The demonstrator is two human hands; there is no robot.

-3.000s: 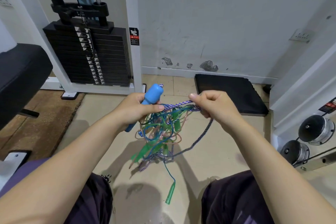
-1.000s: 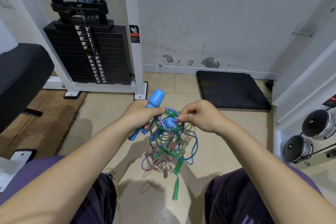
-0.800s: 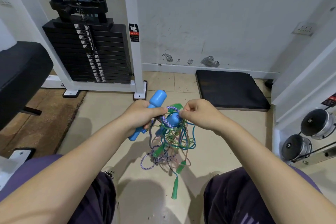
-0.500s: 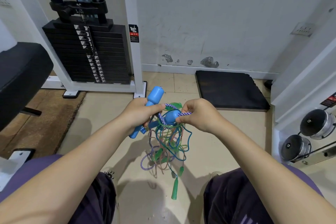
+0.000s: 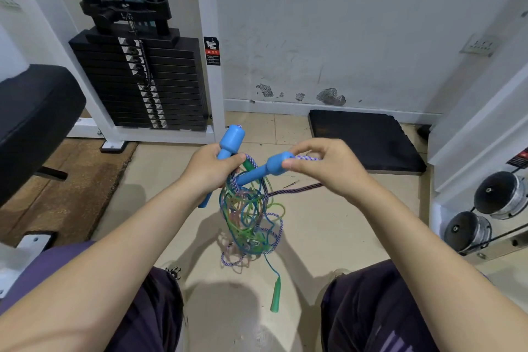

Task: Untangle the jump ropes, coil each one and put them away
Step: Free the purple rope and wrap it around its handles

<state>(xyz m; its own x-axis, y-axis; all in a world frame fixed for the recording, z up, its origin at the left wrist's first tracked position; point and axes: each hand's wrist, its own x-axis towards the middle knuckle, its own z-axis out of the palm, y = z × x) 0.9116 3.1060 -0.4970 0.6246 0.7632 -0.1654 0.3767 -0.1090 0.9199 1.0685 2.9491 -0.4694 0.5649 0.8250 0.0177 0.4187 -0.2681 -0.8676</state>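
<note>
Both forearms stretched forward over the knees. Left hand (image 5: 213, 170) curled round one blue handle (image 5: 231, 140) — fat end tilted up and away toward the weight stack (image 5: 148, 77). Right hand (image 5: 325, 163) pinching the cord end of a second blue handle (image 5: 261, 170), long axis slanting down to the left. Tangle of ropes (image 5: 250, 218) hanging between and below both hands, a green handle (image 5: 275, 294) dangling above the floor (image 5: 328, 226).
</note>
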